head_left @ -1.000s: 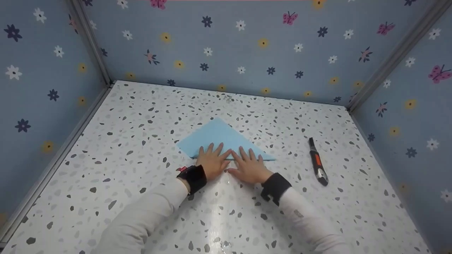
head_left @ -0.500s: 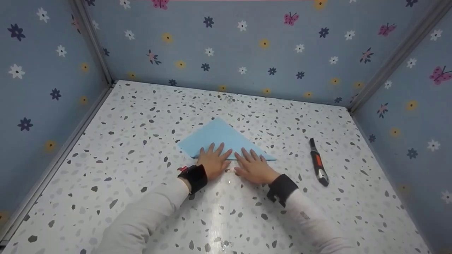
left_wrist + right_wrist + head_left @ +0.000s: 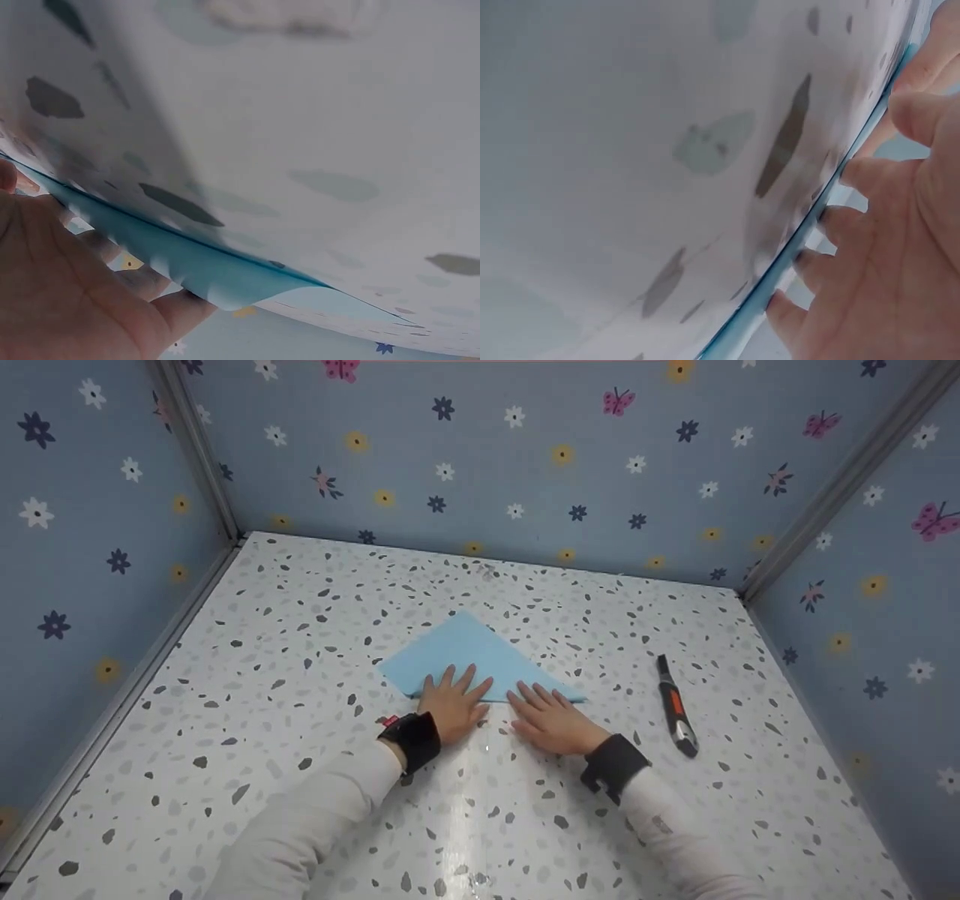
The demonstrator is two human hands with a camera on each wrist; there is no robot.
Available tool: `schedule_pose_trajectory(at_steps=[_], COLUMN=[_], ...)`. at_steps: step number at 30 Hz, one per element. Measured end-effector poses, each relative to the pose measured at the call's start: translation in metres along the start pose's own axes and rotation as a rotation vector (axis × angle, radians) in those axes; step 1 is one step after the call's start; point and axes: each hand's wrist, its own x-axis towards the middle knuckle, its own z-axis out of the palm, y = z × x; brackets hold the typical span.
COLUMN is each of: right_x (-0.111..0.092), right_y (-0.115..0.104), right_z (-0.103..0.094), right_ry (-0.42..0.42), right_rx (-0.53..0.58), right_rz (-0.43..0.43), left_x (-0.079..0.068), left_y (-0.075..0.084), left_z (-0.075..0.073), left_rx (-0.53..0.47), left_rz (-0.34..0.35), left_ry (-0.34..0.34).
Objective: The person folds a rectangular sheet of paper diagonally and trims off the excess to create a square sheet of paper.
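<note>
A sheet of light blue paper point(image 3: 469, 649), folded over, lies on the speckled table with one point toward the back wall. My left hand point(image 3: 452, 709) rests with spread, straight fingers on its near folded edge, left of the middle. Farther right along the same edge, my right hand point(image 3: 553, 720) presses with its fingers extended near the right corner. In the left wrist view the paper point(image 3: 225, 277) lifts slightly in a curve beside the little finger. The right wrist view shows the fingertips along the blue fold point(image 3: 780, 262).
A black and orange utility knife point(image 3: 677, 709) lies on the table point(image 3: 300, 810) to the right of the paper. Flower-patterned panels point(image 3: 495, 457) enclose the table at the back and both sides, joined by grey metal posts point(image 3: 199, 457).
My right hand has slid rightward along the folded edge, away from the left hand, toward the paper's right corner. The left hand, paper and knife have stayed in place.
</note>
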Motion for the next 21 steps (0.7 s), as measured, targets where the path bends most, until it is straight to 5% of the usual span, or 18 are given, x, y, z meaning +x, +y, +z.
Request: schedule_pose_trajectory(at_steps=[10, 21], right_x=[0.001, 0.003], right_y=[0.001, 0.000], right_z=[0.000, 0.000], right_ry=[-0.032, -0.047], right_rx=[-0.018, -0.024], right_rz=[0.023, 0.026], left_x=[0.003, -0.013], left_y=[0.000, 0.008], left_z=[0.012, 0.011], left_rx=[0.028, -0.033], left_rz=[0.009, 0.073], left_ry=[0.040, 0.070])
